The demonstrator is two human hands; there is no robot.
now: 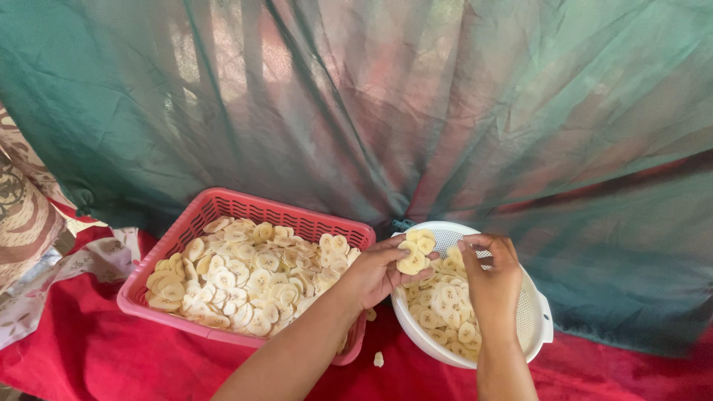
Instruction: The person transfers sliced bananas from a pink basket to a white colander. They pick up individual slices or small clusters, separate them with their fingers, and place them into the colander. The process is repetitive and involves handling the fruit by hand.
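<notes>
My left hand holds a small stack of pale banana slices over the near edge of a white round colander. My right hand reaches into that colander, fingertips touching the slices inside. To the left a pink rectangular basket holds a flat layer of many banana slices. My left forearm crosses the basket's front right corner.
Both containers sit on a red cloth. A loose slice lies on the cloth between them. A green mesh curtain hangs close behind. Patterned fabric lies at the far left.
</notes>
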